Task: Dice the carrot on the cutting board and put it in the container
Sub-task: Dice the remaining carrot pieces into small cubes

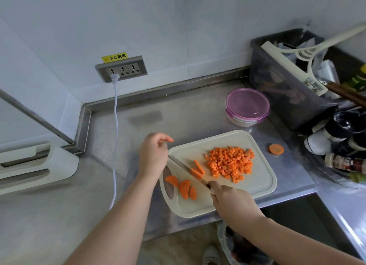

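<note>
- Diced carrot (230,163) is being shown heaped in a loose pile on the far right part of the cutting board (259,185)
- Two carrot sticks (198,168) are being kept just left of the pile, one lying against the knife blade
- Three half-round carrot slices (185,187) are being left on the near left part of the board, beside its oval handle hole
- The knife (185,168) is being held slantwise across the board, its tip pointing toward the far left edge
- The right hand (231,203) is being wrapped round the knife handle, fingers curled tightly on it
- The left hand (153,153) is being held above the board's far left corner with fingers loosely curled; an orange tip is being seen at one finger, and whether a carrot bit is being pinched there cannot be told
- A round carrot end (276,149) is being left on the steel counter (138,130), just right of the board
- The container (247,106), round with a purple clip lid on it, is being kept behind the board, apart from it
- A grey bin (277,86) holding a white squeegee (301,66) is being shown right of the container, with spice bottles (346,163) nearer the right edge
- A white cable (115,126) is being run down from the wall socket (121,69) across the counter
</note>
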A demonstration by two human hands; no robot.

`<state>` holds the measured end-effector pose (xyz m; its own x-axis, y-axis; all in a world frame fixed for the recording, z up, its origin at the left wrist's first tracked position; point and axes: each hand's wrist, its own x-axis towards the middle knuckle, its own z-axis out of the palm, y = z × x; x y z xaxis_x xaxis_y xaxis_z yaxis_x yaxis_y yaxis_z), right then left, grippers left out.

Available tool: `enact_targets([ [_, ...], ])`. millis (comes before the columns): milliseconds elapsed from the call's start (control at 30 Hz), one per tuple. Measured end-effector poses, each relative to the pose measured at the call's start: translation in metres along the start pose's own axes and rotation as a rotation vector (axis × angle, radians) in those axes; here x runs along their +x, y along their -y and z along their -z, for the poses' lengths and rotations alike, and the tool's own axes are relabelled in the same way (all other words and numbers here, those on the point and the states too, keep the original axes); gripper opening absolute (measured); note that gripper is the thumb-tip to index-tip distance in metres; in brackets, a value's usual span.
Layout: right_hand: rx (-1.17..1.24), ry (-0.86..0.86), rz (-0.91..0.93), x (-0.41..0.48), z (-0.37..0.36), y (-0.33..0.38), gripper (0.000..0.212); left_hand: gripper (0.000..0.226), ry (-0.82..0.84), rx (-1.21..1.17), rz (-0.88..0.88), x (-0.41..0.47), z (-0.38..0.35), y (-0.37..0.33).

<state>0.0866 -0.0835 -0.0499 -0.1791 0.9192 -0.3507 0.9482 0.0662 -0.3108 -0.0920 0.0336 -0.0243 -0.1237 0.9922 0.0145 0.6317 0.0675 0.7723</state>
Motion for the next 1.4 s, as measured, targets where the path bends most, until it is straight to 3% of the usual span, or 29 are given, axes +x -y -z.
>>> enact_targets([
  [133, 0.014, -0.005, -0.004, 0.001, -0.002, 0.003, 0.031, 0.041, 0.581, 0.561, -0.418, -0.003, -0.008, -0.028],
  [267, 0.009, -0.027, -0.026, 0.005, -0.006, 0.006, 0.034, 0.033, 0.734, 0.838, -0.499, -0.003, -0.026, -0.036],
  [400, 0.014, -0.029, -0.044, 0.009, -0.006, 0.006, 0.037, 0.026, 0.750, 0.930, -0.547, 0.002, -0.037, -0.029],
  [600, 0.021, -0.022, -0.053, 0.011, -0.008, 0.008, 0.037, 0.016, 0.755, 0.934, -0.465, 0.004, -0.049, -0.020],
  [700, 0.021, -0.030, -0.036, 0.010, -0.006, 0.007, 0.037, 0.028, 0.715, 0.919, -0.528, 0.005, -0.045, -0.025],
  [833, 0.067, -0.042, -0.040, 0.008, 0.000, 0.007, 0.036, 0.046, 0.516, 0.717, -0.546, 0.011, -0.025, -0.042],
  [1000, 0.102, -0.114, -0.087, 0.007, 0.016, -0.005, 0.034, 0.044, 0.128, 0.300, -0.353, 0.020, -0.010, -0.034],
  [1067, 0.111, -0.146, -0.117, 0.007, 0.021, -0.014, 0.034, 0.041, 0.072, 0.196, -0.243, 0.019, -0.011, -0.024],
  [1133, 0.122, -0.167, -0.154, 0.006, 0.026, -0.023, 0.034, 0.039, 0.154, 0.277, -0.216, 0.016, -0.017, -0.012],
  [1267, 0.156, -0.189, -0.230, 0.002, 0.032, -0.039, 0.035, 0.050, 0.612, 0.669, -0.490, 0.001, -0.034, 0.001],
  [1400, 0.169, -0.194, -0.268, -0.004, 0.033, -0.047, 0.032, 0.049, 0.740, 0.894, -0.627, 0.000, -0.048, 0.001],
])
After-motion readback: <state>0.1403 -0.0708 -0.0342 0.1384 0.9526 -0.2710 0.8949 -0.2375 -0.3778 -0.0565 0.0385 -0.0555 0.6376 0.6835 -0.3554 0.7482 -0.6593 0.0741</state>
